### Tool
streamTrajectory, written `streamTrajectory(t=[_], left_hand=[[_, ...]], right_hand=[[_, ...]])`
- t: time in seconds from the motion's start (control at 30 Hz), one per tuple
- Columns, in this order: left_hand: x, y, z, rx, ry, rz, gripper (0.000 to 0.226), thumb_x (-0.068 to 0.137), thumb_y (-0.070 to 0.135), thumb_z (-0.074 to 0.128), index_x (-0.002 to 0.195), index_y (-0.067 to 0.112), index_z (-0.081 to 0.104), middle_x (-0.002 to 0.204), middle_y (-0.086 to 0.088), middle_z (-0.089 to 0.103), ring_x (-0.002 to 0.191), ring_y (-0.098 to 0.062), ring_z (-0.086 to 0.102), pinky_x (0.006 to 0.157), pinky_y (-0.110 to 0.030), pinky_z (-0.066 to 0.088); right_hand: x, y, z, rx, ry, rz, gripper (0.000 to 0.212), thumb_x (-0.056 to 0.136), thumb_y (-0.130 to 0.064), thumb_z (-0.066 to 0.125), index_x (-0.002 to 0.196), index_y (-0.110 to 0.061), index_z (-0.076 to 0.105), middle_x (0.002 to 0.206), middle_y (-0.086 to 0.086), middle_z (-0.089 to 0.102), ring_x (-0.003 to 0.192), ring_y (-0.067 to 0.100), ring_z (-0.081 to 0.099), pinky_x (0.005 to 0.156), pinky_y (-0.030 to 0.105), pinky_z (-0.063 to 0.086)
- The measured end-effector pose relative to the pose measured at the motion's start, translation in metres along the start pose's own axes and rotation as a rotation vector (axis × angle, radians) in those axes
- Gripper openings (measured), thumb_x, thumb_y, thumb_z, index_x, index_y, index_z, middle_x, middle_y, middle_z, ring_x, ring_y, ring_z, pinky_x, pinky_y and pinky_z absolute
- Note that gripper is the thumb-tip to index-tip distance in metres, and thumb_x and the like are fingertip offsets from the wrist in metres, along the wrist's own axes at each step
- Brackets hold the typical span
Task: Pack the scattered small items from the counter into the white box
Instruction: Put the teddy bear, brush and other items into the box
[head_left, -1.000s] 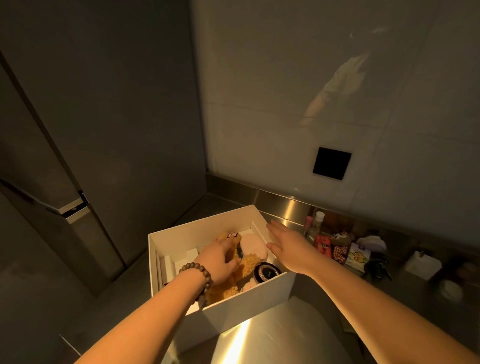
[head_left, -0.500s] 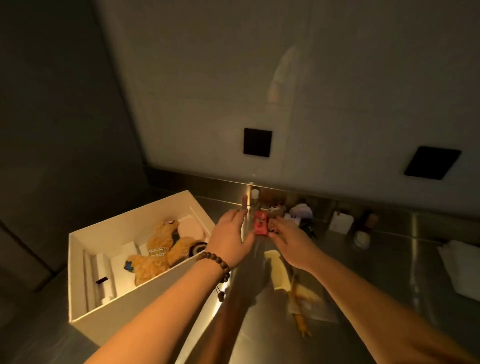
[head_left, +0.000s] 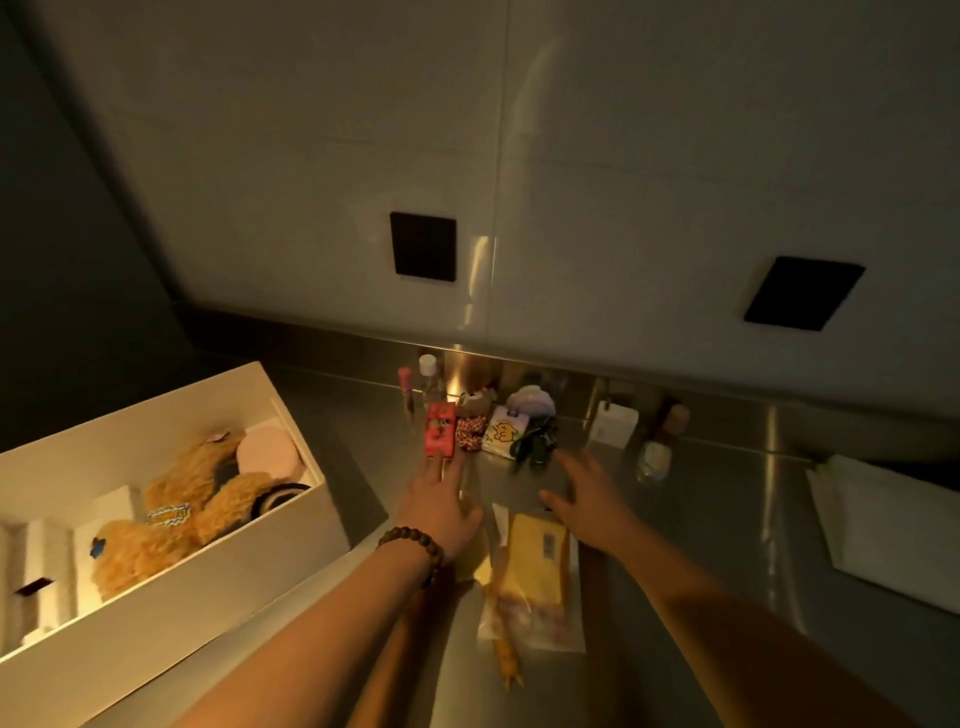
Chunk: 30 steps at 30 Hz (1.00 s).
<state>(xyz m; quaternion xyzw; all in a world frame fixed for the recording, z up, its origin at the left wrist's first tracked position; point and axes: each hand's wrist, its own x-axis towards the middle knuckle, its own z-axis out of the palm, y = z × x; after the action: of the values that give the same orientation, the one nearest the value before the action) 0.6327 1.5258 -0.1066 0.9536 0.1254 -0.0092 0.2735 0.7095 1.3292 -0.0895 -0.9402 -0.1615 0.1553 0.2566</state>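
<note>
Plainly, the risk is a knock-over: the small items stand crowded at the far edge of the table (head_left: 701, 519), so reaching for the red packet (head_left: 440, 429) could topple the plaid bear charm (head_left: 471, 423) touching its right side, or the clear bottle (head_left: 429, 376) behind. The left hand (head_left: 441, 506) stretches forward, fingers straight, tips at the packet's near end, holding nothing. The right hand (head_left: 584, 493) hovers spread and empty near the dark keys (head_left: 535, 446). The white box (head_left: 171, 597) sits to the left, plush toy (head_left: 182, 512) already inside.
</note>
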Motion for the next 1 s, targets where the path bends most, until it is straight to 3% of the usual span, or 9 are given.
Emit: streamTrajectory(t=[0.1, 0.27, 0.4, 0.67, 0.83, 1.0], left_hand=[[0.011, -0.002, 0.015, 0.041, -0.048, -0.035, 0.088, 0.079, 0.057, 0.051, 0.145, 0.04, -0.005, 0.156, 0.005, -0.005, 0.14, -0.025, 0.014, 0.114, -0.042, 0.018], [0.015, -0.01, 0.038, 0.176, -0.06, -0.042, 0.083, 0.084, 0.066, 0.035, 0.148, 0.03, -0.003, 0.157, 0.0, -0.005, 0.143, -0.022, 0.002, 0.115, -0.04, 0.004], [0.01, -0.018, 0.047, 0.269, -0.035, 0.006, 0.075, 0.088, 0.064, 0.022, 0.148, 0.023, 0.004, 0.157, -0.004, -0.005, 0.143, -0.02, -0.007, 0.111, -0.034, -0.007], [-0.006, -0.025, 0.034, 0.171, -0.116, 0.046, 0.063, 0.094, 0.051, 0.032, 0.148, 0.024, 0.014, 0.157, -0.001, 0.006, 0.143, -0.017, 0.002, 0.111, -0.03, -0.001], [-0.026, -0.031, 0.018, 0.183, -0.146, 0.081, 0.059, 0.094, 0.046, 0.04, 0.146, 0.024, 0.022, 0.156, -0.001, 0.013, 0.143, -0.018, 0.007, 0.115, -0.035, 0.005], [-0.057, -0.049, 0.006, 0.201, -0.252, 0.202, 0.078, 0.075, 0.081, 0.033, 0.141, 0.04, 0.027, 0.156, 0.006, 0.012, 0.143, -0.02, 0.002, 0.115, -0.047, 0.012]], right_hand=[[0.028, -0.005, 0.009, -0.011, 0.039, -0.031, 0.076, 0.089, -0.035, 0.063, 0.15, -0.03, 0.018, 0.16, 0.004, 0.001, 0.144, 0.03, 0.014, 0.115, 0.041, 0.021], [0.07, -0.01, 0.023, -0.052, 0.056, -0.061, 0.088, 0.082, -0.037, 0.07, 0.151, -0.028, 0.016, 0.16, 0.003, 0.004, 0.142, 0.032, 0.019, 0.115, 0.049, 0.026], [0.077, -0.004, 0.03, -0.018, 0.108, -0.049, 0.071, 0.086, -0.03, 0.065, 0.147, -0.023, 0.028, 0.153, 0.005, 0.029, 0.134, 0.027, 0.036, 0.112, 0.044, 0.033], [0.03, 0.0, 0.027, 0.064, 0.075, -0.138, 0.054, 0.087, -0.008, 0.06, 0.137, -0.024, 0.046, 0.14, 0.002, 0.048, 0.124, 0.019, 0.047, 0.102, 0.025, 0.035], [0.0, -0.007, 0.029, 0.078, -0.011, -0.195, 0.044, 0.089, -0.008, 0.059, 0.13, -0.025, 0.055, 0.133, -0.001, 0.053, 0.119, 0.015, 0.05, 0.097, 0.021, 0.036], [-0.015, -0.013, 0.032, 0.033, -0.05, -0.238, 0.04, 0.088, -0.006, 0.059, 0.125, -0.022, 0.061, 0.13, 0.001, 0.055, 0.119, 0.016, 0.05, 0.099, 0.022, 0.035]])
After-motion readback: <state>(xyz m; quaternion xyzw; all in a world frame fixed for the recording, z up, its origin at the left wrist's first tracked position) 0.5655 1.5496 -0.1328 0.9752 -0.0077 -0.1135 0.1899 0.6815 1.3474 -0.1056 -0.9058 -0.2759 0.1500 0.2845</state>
